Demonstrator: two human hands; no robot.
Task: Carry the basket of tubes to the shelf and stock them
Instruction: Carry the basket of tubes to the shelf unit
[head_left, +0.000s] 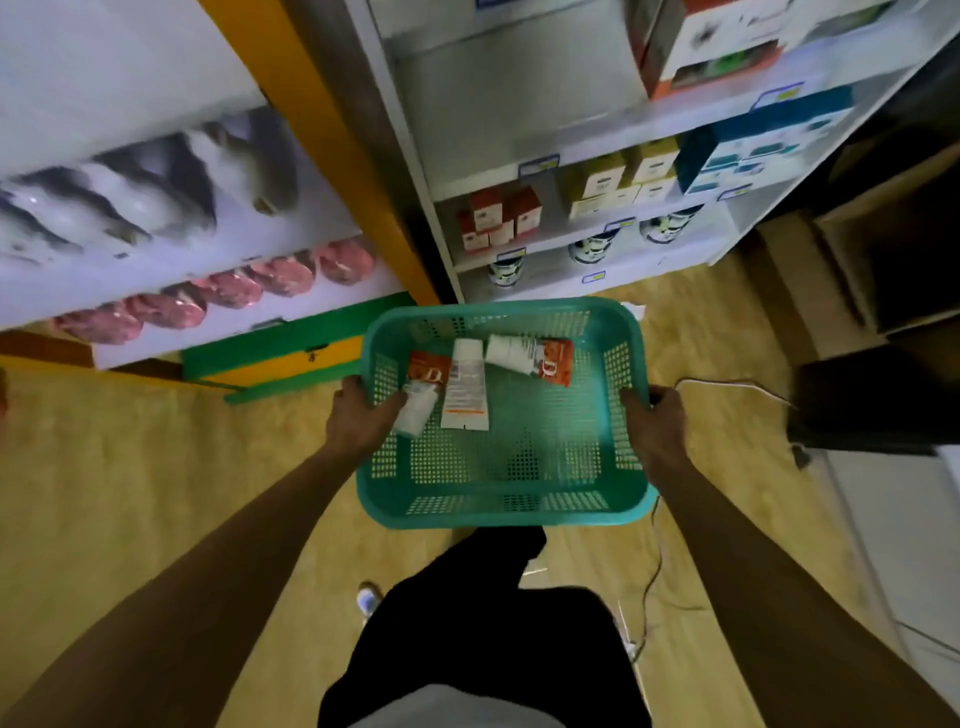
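I hold a teal plastic basket in front of me above the floor. My left hand grips its left rim and my right hand grips its right rim. Three tubes lie in the far half of the basket: an orange-and-white tube at the left by my fingers, a white tube beside it, and another orange-and-white tube lying crosswise at the back. The white shelf unit stands just ahead of the basket.
The shelves hold red-and-white boxes, yellow boxes, teal boxes and round tins. A display with fish and meat pictures stands at the left. Dark furniture is at the right. A cable trails over the wood floor.
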